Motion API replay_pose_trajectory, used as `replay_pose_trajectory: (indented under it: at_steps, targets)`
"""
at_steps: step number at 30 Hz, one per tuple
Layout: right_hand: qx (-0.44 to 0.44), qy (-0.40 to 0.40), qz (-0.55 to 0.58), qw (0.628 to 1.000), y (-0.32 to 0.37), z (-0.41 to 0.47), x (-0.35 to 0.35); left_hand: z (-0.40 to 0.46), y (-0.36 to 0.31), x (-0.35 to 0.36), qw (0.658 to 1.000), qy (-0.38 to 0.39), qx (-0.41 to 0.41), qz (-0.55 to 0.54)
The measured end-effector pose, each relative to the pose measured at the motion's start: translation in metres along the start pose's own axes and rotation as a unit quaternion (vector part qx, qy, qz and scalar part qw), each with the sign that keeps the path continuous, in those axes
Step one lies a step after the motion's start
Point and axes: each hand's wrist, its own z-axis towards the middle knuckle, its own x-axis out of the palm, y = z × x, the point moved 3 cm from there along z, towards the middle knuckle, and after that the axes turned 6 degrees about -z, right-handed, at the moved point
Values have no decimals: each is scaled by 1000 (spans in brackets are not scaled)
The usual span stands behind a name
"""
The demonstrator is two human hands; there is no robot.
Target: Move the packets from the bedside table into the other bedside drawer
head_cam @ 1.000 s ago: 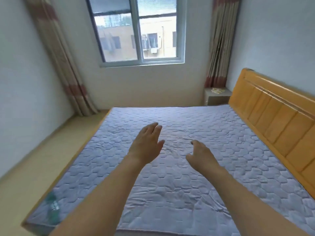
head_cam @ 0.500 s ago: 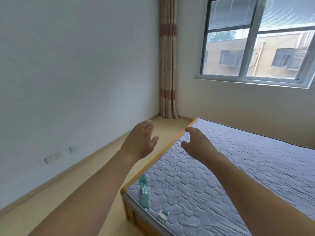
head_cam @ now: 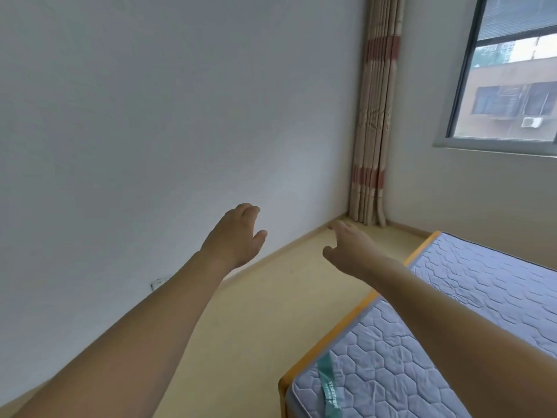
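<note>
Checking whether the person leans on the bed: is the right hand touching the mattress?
Apart. In the head view the right hand is held out in the air over the floor, short of the mattress corner, holding nothing.

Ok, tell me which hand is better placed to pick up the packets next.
Neither yet. The left hand and right hand are both open, empty and raised in the air over the floor, beside the bed. No packets or bedside table are in view, so neither has an edge.
</note>
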Motion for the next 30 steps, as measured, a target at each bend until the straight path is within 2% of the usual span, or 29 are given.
replay_pose_trajectory:
  at_steps: [6,10,15,24,30]
  targets:
    - [-3,-3,21,1000,15,136,16,116,61,-18,999,3,-12,53]
    - [-16,-22,24,999,29,217,19,187,97,-30,998,-35,-21,54]
    - [-28,0,-3,1000,44,307,43,266,144,-17,997,-8,-1,83]
    - [-8,-11,-41,999,75,495,98,441,257,20,1000,-12,-5,7]
    - [34,-46,-69,996,87,637,93,581,308,20,998,-25,55,-13]
